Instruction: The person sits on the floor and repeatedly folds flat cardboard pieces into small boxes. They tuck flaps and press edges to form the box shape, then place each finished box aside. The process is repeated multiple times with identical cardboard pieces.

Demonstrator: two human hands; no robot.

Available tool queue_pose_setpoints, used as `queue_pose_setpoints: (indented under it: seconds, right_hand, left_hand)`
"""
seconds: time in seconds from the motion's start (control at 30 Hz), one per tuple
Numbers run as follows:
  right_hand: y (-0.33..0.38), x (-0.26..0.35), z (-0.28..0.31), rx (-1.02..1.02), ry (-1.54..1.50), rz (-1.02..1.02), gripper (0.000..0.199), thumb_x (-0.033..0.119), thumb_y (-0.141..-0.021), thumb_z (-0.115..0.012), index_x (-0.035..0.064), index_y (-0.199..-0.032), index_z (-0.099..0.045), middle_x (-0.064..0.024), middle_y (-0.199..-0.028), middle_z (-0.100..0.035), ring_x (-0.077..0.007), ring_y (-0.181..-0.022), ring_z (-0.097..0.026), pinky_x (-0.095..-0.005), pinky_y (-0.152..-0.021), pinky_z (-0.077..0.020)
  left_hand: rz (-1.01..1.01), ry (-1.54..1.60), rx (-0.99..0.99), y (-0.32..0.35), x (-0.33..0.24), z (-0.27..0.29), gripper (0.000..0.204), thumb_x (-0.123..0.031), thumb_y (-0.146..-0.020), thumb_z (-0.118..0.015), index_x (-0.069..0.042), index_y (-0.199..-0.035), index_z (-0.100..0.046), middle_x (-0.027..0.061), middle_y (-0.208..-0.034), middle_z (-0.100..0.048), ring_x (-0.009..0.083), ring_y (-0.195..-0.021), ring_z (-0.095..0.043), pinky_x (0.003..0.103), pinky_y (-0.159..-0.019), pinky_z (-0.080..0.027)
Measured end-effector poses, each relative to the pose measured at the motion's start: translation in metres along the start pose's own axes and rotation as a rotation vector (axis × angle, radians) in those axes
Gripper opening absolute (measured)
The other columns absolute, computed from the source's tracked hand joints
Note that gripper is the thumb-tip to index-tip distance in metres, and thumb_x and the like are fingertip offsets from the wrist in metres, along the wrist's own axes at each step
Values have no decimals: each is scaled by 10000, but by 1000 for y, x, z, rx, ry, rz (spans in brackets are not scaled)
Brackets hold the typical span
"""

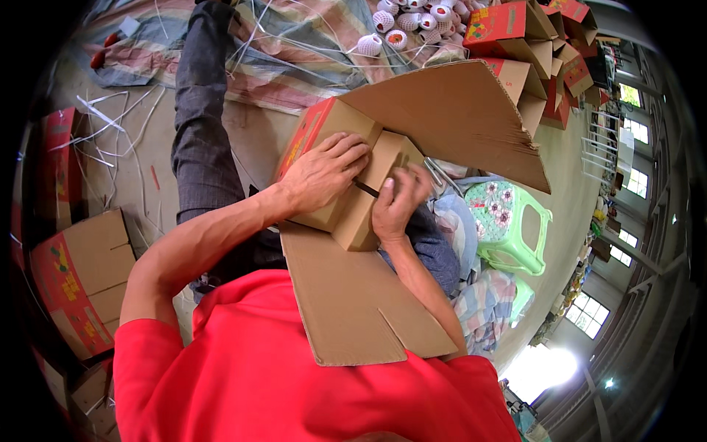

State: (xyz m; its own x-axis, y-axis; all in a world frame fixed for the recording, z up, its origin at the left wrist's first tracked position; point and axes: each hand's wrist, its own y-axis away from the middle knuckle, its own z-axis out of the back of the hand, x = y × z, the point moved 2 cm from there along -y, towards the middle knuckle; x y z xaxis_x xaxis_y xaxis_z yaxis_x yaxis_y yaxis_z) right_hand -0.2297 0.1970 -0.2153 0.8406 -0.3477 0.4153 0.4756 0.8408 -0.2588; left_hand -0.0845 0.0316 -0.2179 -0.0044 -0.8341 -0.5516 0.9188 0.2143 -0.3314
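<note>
A brown cardboard box (309, 217) with a red printed side sits tilted in front of me, its long far flap (449, 103) and near flap (361, 309) spread outward. My left hand (331, 166) is closed on its folded inner panels, the fingers together and bent over the cardboard. On the right part of these panels, my right hand (401, 195) is closed at the fold, thumb raised and fingers curled; the fingers are slightly blurred. A narrow dark gap shows in the cardboard between my hands. The undersides of both hands' grips are hidden.
Flat red-and-brown cartons (81, 283) lie at left near loose white straps (110, 140). More open cartons (508, 37) are piled at far right, beside fruit in white foam nets (383, 22) on a striped sheet (294, 55). A green plastic stool (515, 228) stands at right.
</note>
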Motion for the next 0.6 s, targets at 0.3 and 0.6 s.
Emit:
queue_pose_setpoints:
  seconds: [0.3, 0.6]
  right_hand:
    - [-20, 0, -38, 138, -203, 98, 301, -10, -912, -621, 15, -1206, -678, -184, -1526, -491, -414, -1424, -456, -527, -1184, -366]
    - [-25, 7, -36, 140, -117, 112, 325, 24, -905, -605, 44, -1202, -733, -159, -1534, -518, -403, -1417, -446, -511, -1195, -345]
  left_hand:
    - [-52, 184, 11, 11, 10, 4, 456, -86, -834, -635, 27, -1276, -638, 176, -1360, -589, 376, -1354, -510, 492, -1186, -390]
    - [-109, 841, 28, 89, -75, 136, 545, -366, -968, -669, 34, -1335, -617, 216, -1202, -689, 399, -1101, -679, 493, -936, -535]
